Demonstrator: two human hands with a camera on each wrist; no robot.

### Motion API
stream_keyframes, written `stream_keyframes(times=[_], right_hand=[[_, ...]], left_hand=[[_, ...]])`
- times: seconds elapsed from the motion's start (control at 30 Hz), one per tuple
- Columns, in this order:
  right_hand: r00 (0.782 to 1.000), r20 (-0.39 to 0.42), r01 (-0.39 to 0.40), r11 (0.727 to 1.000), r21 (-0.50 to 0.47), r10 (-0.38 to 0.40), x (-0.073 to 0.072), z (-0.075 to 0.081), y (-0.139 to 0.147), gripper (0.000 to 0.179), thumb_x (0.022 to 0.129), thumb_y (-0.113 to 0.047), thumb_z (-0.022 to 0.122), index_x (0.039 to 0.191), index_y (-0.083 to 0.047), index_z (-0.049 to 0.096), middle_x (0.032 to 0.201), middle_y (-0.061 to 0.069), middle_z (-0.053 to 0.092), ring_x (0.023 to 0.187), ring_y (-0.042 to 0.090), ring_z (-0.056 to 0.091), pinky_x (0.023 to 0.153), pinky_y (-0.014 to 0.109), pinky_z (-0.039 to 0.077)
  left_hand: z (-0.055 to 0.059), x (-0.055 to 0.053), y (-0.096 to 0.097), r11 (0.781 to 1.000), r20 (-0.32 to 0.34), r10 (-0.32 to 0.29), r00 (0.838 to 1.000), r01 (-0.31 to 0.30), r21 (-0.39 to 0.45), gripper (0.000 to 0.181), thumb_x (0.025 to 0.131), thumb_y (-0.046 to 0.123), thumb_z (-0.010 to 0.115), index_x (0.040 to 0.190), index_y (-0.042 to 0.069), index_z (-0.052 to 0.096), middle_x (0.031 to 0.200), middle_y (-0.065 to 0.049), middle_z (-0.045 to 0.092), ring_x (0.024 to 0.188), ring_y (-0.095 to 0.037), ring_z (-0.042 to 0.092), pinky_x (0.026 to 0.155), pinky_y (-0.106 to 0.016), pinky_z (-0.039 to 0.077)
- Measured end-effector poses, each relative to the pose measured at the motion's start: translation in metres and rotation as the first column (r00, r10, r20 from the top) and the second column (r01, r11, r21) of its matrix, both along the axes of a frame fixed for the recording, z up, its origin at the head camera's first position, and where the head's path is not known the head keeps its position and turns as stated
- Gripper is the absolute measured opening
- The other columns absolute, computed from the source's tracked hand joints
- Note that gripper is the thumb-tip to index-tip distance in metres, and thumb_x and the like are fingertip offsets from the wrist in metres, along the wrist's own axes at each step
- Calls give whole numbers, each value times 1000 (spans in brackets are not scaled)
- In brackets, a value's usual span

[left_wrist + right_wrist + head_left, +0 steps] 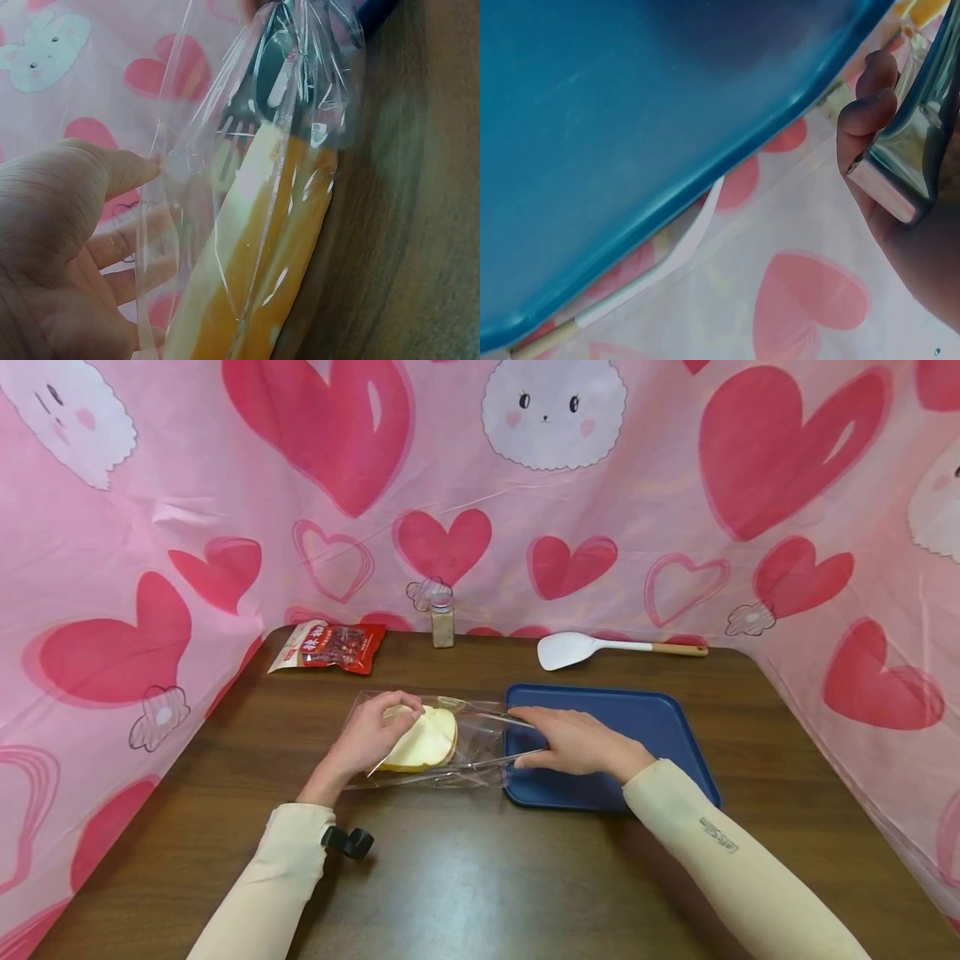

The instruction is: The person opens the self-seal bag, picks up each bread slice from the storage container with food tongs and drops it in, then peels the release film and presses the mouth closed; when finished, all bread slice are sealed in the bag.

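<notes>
Sliced bread [422,742] lies inside a clear plastic bag [480,747], left of centre on the table. My left hand [378,731] is over the bag's left end, its thumb and fingers pinching the film. In the left wrist view, the film passes by the thumb [131,171] beside the bread's crust edge [247,300]. My right hand [573,739] grips metal tongs [907,161] at their bent end. The two tong arms spread to either side of the bread, and slotted tips [238,124] show through the film beside it.
A blue tray [637,706] lies under and behind the right hand, the bag overlapping its left edge. Along the back stand a red snack packet [337,645], a spice jar [442,622] and a white spatula [570,649] with wooden handle. Pink heart-print cloth [442,543] walls the table.
</notes>
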State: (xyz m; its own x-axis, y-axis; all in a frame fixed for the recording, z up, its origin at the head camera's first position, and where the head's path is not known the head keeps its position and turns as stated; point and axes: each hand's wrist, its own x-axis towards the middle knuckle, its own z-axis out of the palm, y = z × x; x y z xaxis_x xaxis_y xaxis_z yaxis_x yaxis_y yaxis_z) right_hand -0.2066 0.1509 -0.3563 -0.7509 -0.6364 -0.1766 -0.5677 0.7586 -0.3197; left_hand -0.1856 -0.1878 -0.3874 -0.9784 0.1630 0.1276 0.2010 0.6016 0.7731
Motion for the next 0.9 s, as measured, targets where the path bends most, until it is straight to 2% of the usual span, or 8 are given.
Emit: stream_keyframes(times=[0.17, 0.4, 0.63, 0.77, 0.9], right_hand=[[999, -28, 26, 1000, 9, -25, 6, 7, 17, 85, 93, -57, 74, 162, -18, 42, 163, 10, 49, 145, 35, 53, 114, 61, 47], [995, -81, 62, 998, 14, -61, 17, 13, 50, 85, 92, -58, 75, 160, -17, 45, 160, 12, 53, 142, 37, 56, 110, 62, 49], [980, -131, 143, 989, -39, -147, 33, 16, 95, 86, 92, -58, 76, 160, -15, 44, 158, 16, 54, 141, 41, 56, 109, 65, 49], [951, -165, 249, 964, -88, -261, 45, 16, 128, 87, 93, -55, 76, 159, -8, 43, 153, 24, 56, 134, 48, 59, 104, 70, 50], [891, -165, 405, 905, -131, -423, 55, 10, 164, 88, 97, -53, 73, 157, 2, 38, 145, 33, 56, 123, 53, 61, 98, 75, 49]], left_hand=[[0, 0, 1, 1000, 16, 1, 1000, 0, -9, 15, 105, 25, 65, 114, 19, 74, 140, -11, 69, 141, -37, 55, 119, -65, 37], [-1, 1, 2, 999, -2, -9, 1000, 9, -39, 17, 104, 24, 67, 117, 17, 75, 139, -13, 69, 139, -38, 57, 118, -64, 39], [1, 2, 2, 997, 9, -33, 999, 34, -75, 19, 105, 26, 66, 119, 17, 74, 141, -14, 68, 139, -39, 56, 117, -65, 39], [12, -1, -1, 995, 23, -47, 999, 49, -89, 21, 107, 25, 61, 121, 15, 73, 141, -15, 67, 140, -40, 55, 117, -67, 38], [29, -12, -5, 991, 74, -94, 993, 101, -92, 26, 109, 19, 55, 129, 10, 70, 142, -18, 65, 140, -42, 54, 117, -67, 40]])
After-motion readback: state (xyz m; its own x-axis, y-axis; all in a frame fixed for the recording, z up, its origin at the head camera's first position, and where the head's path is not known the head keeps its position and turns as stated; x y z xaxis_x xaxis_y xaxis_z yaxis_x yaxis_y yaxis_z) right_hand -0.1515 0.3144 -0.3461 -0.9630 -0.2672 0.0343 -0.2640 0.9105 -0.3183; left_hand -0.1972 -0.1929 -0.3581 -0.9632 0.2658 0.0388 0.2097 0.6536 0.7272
